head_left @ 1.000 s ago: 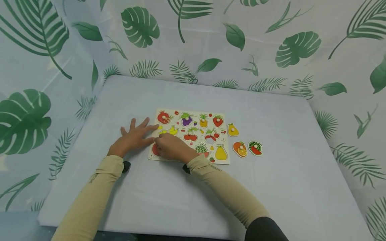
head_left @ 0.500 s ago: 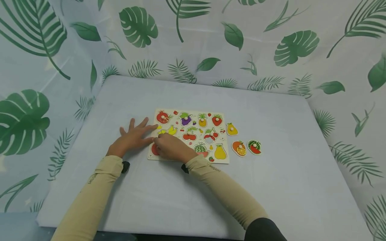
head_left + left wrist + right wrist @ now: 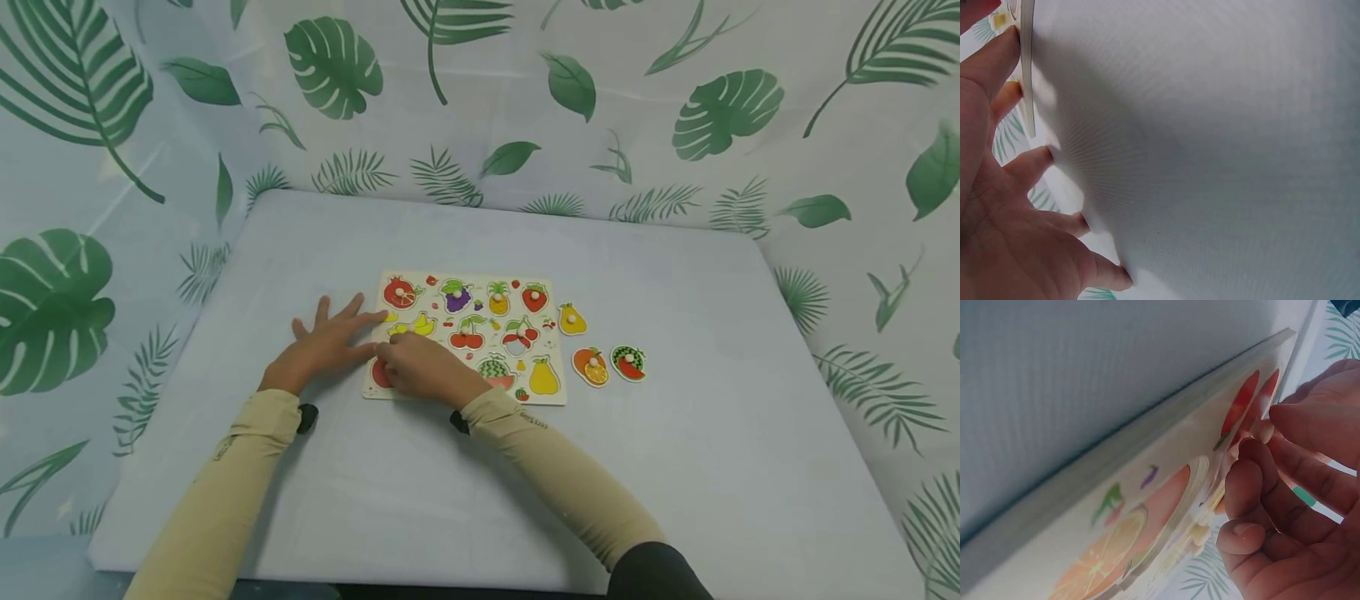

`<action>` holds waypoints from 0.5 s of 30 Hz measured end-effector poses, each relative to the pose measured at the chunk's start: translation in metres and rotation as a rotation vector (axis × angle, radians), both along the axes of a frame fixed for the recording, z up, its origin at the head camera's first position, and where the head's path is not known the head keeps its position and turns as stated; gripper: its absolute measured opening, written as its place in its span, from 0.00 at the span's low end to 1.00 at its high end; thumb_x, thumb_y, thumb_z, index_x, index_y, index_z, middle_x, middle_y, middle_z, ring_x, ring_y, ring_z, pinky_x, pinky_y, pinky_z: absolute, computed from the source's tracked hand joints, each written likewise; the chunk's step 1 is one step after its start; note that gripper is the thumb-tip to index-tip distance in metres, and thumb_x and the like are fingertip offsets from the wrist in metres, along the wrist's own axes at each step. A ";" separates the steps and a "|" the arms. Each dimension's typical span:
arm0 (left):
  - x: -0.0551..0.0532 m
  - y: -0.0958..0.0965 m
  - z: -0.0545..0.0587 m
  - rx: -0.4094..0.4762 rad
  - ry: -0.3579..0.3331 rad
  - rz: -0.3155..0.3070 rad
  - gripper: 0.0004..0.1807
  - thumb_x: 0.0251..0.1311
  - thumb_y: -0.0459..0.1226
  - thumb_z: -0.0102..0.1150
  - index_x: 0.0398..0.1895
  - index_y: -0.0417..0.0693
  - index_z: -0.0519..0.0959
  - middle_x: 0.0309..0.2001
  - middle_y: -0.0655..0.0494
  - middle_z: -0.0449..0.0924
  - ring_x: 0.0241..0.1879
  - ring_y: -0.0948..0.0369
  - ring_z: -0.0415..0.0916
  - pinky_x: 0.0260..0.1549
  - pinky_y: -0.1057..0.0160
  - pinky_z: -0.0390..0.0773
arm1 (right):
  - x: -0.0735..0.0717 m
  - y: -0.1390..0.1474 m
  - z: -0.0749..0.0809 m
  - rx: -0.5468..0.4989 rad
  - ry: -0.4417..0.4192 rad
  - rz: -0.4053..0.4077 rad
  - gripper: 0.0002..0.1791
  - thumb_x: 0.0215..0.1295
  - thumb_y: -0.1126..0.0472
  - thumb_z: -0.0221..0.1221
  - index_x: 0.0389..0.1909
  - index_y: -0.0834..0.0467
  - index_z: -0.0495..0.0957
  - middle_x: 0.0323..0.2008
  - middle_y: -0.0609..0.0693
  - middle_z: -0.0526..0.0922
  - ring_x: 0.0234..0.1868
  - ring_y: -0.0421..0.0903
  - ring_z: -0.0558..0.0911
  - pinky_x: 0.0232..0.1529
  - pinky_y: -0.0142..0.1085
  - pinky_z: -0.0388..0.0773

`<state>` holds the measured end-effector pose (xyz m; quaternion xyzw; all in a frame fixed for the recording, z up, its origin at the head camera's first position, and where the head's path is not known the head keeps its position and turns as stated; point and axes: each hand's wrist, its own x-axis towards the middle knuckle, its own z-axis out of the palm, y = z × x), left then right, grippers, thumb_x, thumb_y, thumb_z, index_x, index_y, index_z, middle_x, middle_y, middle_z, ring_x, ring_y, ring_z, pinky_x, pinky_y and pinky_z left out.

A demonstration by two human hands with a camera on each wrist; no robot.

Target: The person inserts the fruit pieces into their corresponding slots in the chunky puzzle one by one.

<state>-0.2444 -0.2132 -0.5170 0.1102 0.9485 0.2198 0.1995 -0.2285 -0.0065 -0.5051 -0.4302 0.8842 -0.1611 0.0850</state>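
Observation:
A wooden fruit peg puzzle board (image 3: 558,392) lies on the white table. My right hand (image 3: 427,367) reaches over its lower left part and pinches the small knob of a red fruit puzzle piece (image 3: 1242,403), which sits at the board's corner. Most of that piece is covered by the hand in the head view. My left hand (image 3: 322,348) rests with fingers spread at the board's left edge. In the left wrist view the thumb and index finger are at the edge, and the other fingertips touch the tablecloth.
Right of the board lie a loose pear piece (image 3: 572,319), an orange piece (image 3: 590,367) and a watermelon piece (image 3: 628,363). Grapes (image 3: 456,295), cherries (image 3: 467,335) and other fruit pieces sit on the board. A leaf-patterned curtain (image 3: 480,100) hangs behind the table.
The head view has shifted slightly, so everything appears a little further left. Both hands keep their places on the board, the right still at the red piece.

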 end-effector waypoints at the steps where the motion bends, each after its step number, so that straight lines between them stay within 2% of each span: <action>1: 0.000 0.000 0.000 0.000 0.000 0.000 0.38 0.76 0.52 0.62 0.85 0.60 0.62 0.87 0.41 0.37 0.80 0.26 0.20 0.65 0.14 0.27 | 0.000 0.001 0.001 0.002 -0.001 -0.004 0.12 0.76 0.66 0.62 0.56 0.62 0.84 0.35 0.50 0.82 0.32 0.43 0.75 0.32 0.29 0.68; 9: -0.001 0.000 -0.001 -0.006 -0.008 0.004 0.38 0.76 0.52 0.62 0.85 0.61 0.63 0.87 0.41 0.37 0.80 0.27 0.20 0.65 0.14 0.28 | -0.001 0.015 0.010 -0.001 -0.030 -0.064 0.11 0.77 0.62 0.64 0.54 0.61 0.85 0.41 0.51 0.84 0.37 0.43 0.79 0.38 0.29 0.76; 15: 0.000 0.001 -0.001 -0.012 -0.013 0.004 0.38 0.76 0.52 0.61 0.85 0.61 0.62 0.87 0.41 0.38 0.80 0.26 0.20 0.65 0.14 0.29 | -0.004 0.033 0.016 0.002 -0.041 -0.115 0.13 0.77 0.60 0.65 0.56 0.61 0.85 0.47 0.53 0.86 0.43 0.45 0.83 0.46 0.34 0.82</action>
